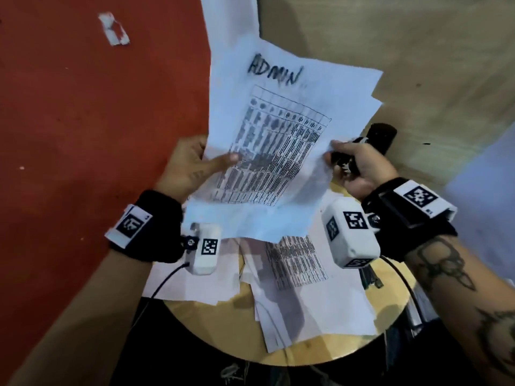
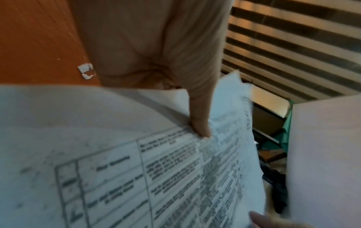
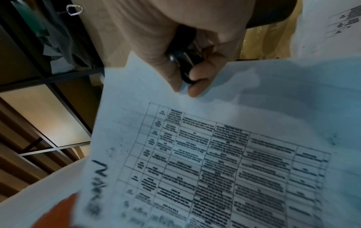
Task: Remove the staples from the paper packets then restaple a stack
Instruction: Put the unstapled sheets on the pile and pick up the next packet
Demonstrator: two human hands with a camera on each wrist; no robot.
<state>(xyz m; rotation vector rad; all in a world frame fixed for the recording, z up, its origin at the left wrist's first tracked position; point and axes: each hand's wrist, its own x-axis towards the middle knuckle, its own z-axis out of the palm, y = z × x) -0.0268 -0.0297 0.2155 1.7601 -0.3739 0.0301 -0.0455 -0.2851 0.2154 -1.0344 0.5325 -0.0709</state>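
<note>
- Paper packet point(image 1: 278, 129) is held raised above the round surface point(image 1: 237, 313), long axis running 11 to 5 o'clock, "ADMIN" heading at the far end.
- Left hand point(image 1: 189, 165) grip is pinched on its 9 o'clock edge.
- Right hand point(image 1: 354, 165) grip is closed on a black stapler point(image 1: 376, 137) and pinches the 3 o'clock edge.
- Stapler is mostly hidden; table print is blurred.

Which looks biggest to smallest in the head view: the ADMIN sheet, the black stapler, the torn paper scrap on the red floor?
1. ADMIN sheet
2. Black stapler, partly hidden in the right hand
3. Torn paper scrap, though it lies farther from the camera
</note>
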